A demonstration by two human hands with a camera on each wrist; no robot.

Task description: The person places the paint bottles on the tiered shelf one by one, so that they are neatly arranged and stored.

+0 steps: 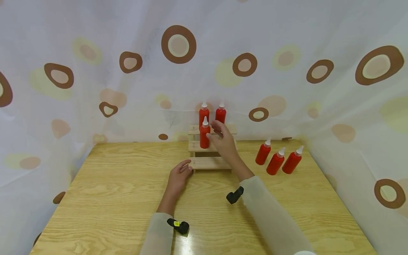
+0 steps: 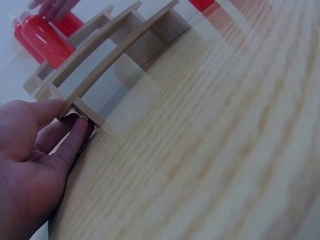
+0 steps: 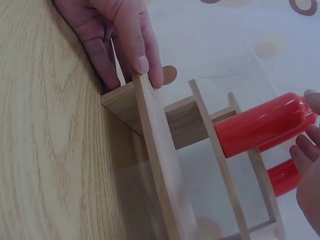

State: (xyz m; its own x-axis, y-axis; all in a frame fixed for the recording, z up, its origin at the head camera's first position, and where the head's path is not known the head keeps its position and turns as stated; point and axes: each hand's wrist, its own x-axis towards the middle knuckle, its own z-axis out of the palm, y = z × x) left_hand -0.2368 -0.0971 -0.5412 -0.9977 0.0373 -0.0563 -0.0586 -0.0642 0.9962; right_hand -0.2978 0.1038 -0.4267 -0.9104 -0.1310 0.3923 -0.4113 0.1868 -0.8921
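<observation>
"Spotted cloth (image 1: 137, 28) hangs behind your wooden table (image 1: 105, 212). Any worries, left to right?"

"My left hand (image 1: 177, 176) pinches the low left end of the rack (image 1: 210, 163); a tug there could topple whatever stands on it."

"And the red bottle (image 1: 204, 138) on the middle step?"

"My right hand (image 1: 227, 143) is loose beside it, gripping nothing; whether my thumb touches, I can't tell. A careless brush could tip it against the two top bottles (image 1: 220, 115)."

"Those three table bottles (image 1: 275, 164), far right?"

"If my elbow swings out, my sleeve (image 1: 274, 216) might catch one"
</observation>
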